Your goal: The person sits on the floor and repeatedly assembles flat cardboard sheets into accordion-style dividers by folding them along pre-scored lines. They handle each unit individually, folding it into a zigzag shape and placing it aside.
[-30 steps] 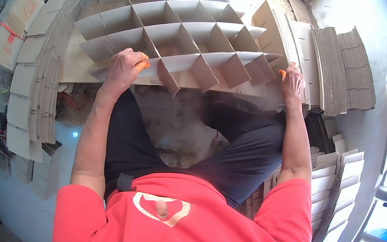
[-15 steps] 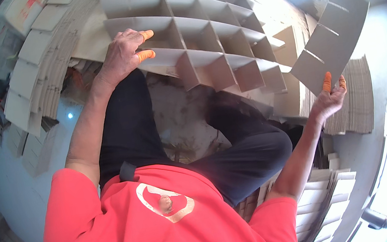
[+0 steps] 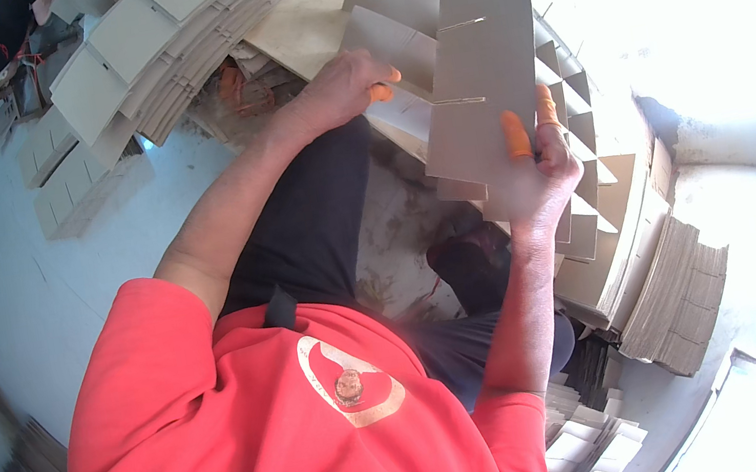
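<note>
The right hand [image 3: 549,177] holds a strip [image 3: 481,42], long axis pointing away; left hand [image 3: 343,89] nears the grid's [image 3: 394,40] left end, grip unclear.

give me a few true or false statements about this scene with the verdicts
1. The right hand holds a slotted cardboard strip. True.
2. The slotted cardboard strip lies flat on the floor. False: it is held up, in front of part of the cardboard divider grid.
3. Both hands wear orange finger covers. True.
4. The strip's visible slits run in from its right edge. False: they run in from its left edge, as pictured.
5. The left hand is near the left end of the grid. True.
</note>
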`<action>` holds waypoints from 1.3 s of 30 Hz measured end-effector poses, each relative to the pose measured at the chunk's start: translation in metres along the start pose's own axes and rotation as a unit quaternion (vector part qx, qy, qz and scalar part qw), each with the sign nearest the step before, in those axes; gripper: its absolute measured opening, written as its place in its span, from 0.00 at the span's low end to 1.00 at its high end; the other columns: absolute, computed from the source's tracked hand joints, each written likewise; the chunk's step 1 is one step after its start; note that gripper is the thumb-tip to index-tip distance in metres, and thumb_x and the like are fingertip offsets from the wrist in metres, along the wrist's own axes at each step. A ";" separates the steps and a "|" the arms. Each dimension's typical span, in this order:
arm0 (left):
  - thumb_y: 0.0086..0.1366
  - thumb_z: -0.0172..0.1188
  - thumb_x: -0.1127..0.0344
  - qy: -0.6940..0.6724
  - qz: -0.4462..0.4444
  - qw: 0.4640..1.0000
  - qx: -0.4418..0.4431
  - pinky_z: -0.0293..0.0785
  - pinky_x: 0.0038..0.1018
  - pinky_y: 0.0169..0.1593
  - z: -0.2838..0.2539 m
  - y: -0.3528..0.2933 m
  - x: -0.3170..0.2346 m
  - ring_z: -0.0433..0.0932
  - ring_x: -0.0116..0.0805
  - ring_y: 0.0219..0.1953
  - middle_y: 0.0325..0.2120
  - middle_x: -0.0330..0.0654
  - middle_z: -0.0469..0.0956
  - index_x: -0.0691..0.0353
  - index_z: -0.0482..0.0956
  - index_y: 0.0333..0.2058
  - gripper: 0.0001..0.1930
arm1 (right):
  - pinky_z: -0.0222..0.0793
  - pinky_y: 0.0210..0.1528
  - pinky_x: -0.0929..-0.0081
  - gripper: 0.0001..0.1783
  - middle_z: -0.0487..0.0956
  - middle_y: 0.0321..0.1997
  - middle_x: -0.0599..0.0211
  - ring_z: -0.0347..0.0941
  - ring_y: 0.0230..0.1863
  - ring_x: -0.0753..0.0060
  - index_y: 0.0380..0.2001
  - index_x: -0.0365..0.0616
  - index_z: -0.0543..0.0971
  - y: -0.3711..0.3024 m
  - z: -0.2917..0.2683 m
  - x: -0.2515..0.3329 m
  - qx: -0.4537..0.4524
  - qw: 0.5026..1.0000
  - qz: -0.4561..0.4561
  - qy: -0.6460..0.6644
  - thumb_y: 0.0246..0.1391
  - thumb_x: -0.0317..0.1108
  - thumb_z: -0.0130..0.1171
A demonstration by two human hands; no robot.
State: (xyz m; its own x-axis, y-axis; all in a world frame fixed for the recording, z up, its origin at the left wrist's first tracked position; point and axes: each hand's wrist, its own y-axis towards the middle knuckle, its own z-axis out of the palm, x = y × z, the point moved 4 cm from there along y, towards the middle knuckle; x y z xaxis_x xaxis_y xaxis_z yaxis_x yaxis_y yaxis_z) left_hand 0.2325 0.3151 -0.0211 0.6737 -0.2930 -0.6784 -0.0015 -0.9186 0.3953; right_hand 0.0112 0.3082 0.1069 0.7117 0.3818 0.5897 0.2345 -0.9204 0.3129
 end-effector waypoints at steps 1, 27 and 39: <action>0.52 0.67 0.72 -0.015 0.001 1.000 0.000 0.72 0.36 0.40 0.000 0.000 -0.001 0.76 0.47 0.34 0.27 0.49 0.78 0.64 0.81 0.38 0.13 | 0.69 0.33 0.85 0.24 0.83 0.37 0.55 0.71 0.27 0.86 0.56 0.36 0.73 0.003 0.006 0.003 -0.002 1.000 -0.009 -0.002 0.54 0.26 0.61; 0.51 0.60 0.74 -0.116 0.035 0.992 -0.032 0.72 0.35 0.36 0.006 0.004 0.003 0.76 0.44 0.31 0.23 0.48 0.77 0.66 0.78 0.24 0.02 | 0.68 0.28 0.80 0.25 0.78 0.24 0.51 0.69 0.20 0.80 0.58 0.43 0.72 -0.013 0.059 0.007 -0.010 0.991 -0.135 0.013 0.56 0.29 0.60; 0.53 0.60 0.72 -0.103 0.020 0.994 -0.016 0.72 0.36 0.37 0.012 0.009 0.008 0.75 0.44 0.29 0.24 0.45 0.79 0.63 0.80 0.27 0.03 | 0.71 0.33 0.68 0.26 0.78 0.29 0.44 0.79 0.30 0.50 0.57 0.34 0.70 0.009 0.080 0.008 0.135 0.989 -0.061 -0.016 0.53 0.25 0.58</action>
State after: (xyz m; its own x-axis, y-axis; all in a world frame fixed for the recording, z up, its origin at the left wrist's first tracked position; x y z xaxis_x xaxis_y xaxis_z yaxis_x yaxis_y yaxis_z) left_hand 0.2291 0.3012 -0.0302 0.5084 -0.3802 -0.7726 0.0003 -0.8972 0.4416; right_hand 0.0721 0.2966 0.0554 0.6873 0.4925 0.5339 0.4845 -0.8585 0.1681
